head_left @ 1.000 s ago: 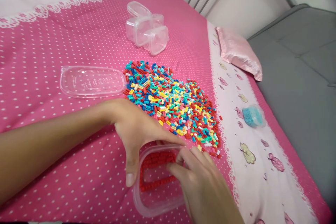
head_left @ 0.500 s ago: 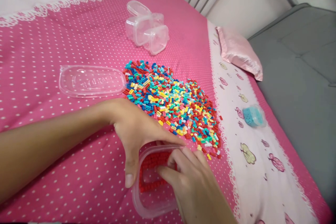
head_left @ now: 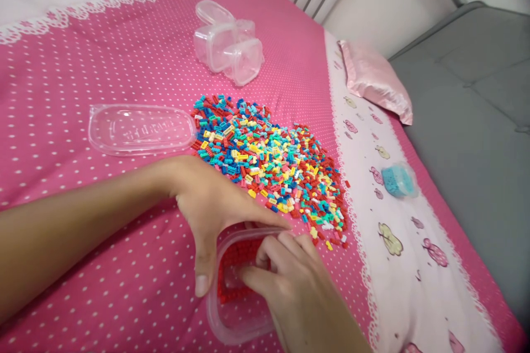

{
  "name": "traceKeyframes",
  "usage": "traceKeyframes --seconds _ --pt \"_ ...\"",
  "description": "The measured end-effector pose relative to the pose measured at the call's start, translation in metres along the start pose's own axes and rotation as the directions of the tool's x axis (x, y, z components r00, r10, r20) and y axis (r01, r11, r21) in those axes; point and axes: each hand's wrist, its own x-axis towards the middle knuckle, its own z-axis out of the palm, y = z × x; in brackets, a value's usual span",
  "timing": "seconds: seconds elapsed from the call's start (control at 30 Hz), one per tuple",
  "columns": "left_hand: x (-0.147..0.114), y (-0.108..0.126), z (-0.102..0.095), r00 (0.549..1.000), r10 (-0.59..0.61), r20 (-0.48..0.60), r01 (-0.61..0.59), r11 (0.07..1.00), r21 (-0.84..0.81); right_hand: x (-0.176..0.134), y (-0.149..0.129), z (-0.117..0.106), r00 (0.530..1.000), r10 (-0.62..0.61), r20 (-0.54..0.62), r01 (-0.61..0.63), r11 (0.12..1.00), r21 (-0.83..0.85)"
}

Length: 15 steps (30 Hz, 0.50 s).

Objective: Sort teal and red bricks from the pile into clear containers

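Observation:
A clear plastic container [head_left: 238, 336] sits tilted toward me at the front of the bed, with rows of small red toy bricks [head_left: 240, 251] lining its inner walls. My left hand [head_left: 215, 201] holds the container, thumb at the left wall and fingers along the far rim. Inside the opening is my right hand [head_left: 290, 273], its fingers curled and the thumb close to the index finger near the bricks. Whatever those fingertips pinch is hidden. Just beyond my hands lies a wide pile of small toy bricks [head_left: 269, 149] in red, blue, yellow, green and white.
An oval clear lid [head_left: 141, 129] lies left of the pile. Several clear containers [head_left: 227, 47] are grouped farther back. On the right are a small container of blue pieces [head_left: 399, 181] and a pink pillow [head_left: 375, 80]. A grey padded surface [head_left: 464, 99] borders the bed.
My right hand has shifted slightly left and deeper inside the container. My left hand keeps its hold, and the whole view has drifted a little.

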Motion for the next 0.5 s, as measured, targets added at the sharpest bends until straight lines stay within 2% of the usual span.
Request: traceKeyframes --seconds 0.13,0.23,0.33,0.5 --pt "-0.002 0.002 0.001 1.0 -0.01 -0.029 0.012 0.999 0.046 -0.008 0.01 -0.014 0.999 -0.021 0.045 0.018 0.998 0.056" --pt "-0.005 0.003 0.001 0.996 -0.071 -0.047 0.075 0.994 0.083 -0.02 0.019 -0.023 0.998 0.038 0.048 -0.037 0.999 -0.021" --pt "-0.007 0.004 0.002 0.988 -0.13 -0.082 0.138 0.985 0.107 -0.027 0.022 -0.021 0.996 0.09 0.007 -0.088 0.986 -0.142" --pt "-0.006 0.006 0.002 0.992 -0.102 -0.07 0.107 0.992 0.072 -0.026 0.02 -0.012 0.995 0.091 0.032 -0.081 0.969 -0.235"
